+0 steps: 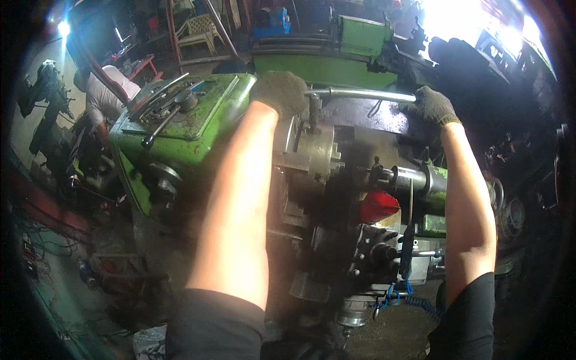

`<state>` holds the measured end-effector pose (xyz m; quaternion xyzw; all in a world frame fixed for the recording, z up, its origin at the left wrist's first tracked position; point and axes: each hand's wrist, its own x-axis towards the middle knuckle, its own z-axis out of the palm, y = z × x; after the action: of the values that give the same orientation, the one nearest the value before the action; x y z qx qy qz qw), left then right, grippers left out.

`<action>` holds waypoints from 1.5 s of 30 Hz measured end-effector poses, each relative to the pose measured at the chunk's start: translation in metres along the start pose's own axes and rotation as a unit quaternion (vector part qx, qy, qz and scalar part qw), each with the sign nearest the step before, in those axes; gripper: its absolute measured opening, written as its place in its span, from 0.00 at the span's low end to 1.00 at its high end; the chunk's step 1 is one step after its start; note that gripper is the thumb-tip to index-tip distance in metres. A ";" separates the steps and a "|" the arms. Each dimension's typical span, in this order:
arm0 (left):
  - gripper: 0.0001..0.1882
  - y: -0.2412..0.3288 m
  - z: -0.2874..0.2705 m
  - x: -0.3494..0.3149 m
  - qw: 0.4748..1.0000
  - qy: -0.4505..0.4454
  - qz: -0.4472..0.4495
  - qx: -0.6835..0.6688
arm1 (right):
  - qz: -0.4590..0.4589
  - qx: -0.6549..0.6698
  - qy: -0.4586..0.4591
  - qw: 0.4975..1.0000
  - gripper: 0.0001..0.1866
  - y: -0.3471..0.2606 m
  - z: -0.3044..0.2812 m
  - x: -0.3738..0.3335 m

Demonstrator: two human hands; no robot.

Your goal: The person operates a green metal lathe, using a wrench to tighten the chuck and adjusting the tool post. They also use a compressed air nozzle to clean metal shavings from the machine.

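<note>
Both my hands wear dark grey knit gloves and reach forward over a lathe. A long silver bar (pixel 366 94) runs level between them above the lathe chuck (pixel 316 147). At its left end it joins the upright stem of a chuck key (pixel 313 111), which stands on top of the chuck. My left hand (pixel 279 94) is closed around the head end of the key, beside the green headstock (pixel 180 129). The bar's far right end is in my closed right hand (pixel 436 106). Glove backs hide most of the fingers.
Loose tools and a black-knobbed lever (pixel 161 127) are on the headstock. Right of the chuck is the tailstock (pixel 432 180); nearer stand a red object (pixel 379 207) and the tool post (pixel 378 252). Another person (pixel 108 96) bends at the left. A green machine (pixel 324 69) stands behind.
</note>
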<state>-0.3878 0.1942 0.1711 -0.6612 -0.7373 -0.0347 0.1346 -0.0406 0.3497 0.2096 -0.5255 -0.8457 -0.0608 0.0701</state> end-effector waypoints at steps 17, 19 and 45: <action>0.29 0.005 -0.032 0.017 0.938 -0.080 -0.001 -0.338 | 0.149 0.075 0.107 0.980 0.34 0.035 0.014 -0.251; 0.31 -0.013 -0.026 0.000 0.928 0.003 -0.037 -0.370 | 0.158 0.039 0.059 0.985 0.34 0.030 0.017 -0.274; 0.28 -0.103 0.384 -0.707 0.682 -0.129 -0.475 -0.541 | 0.336 0.018 -0.079 0.938 0.28 0.055 0.098 -0.272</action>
<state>-0.4843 -0.4130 -0.3574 -0.1784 -0.8157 -0.4008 -0.3770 0.1219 0.1519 0.0656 -0.7807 -0.6238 0.0236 0.0286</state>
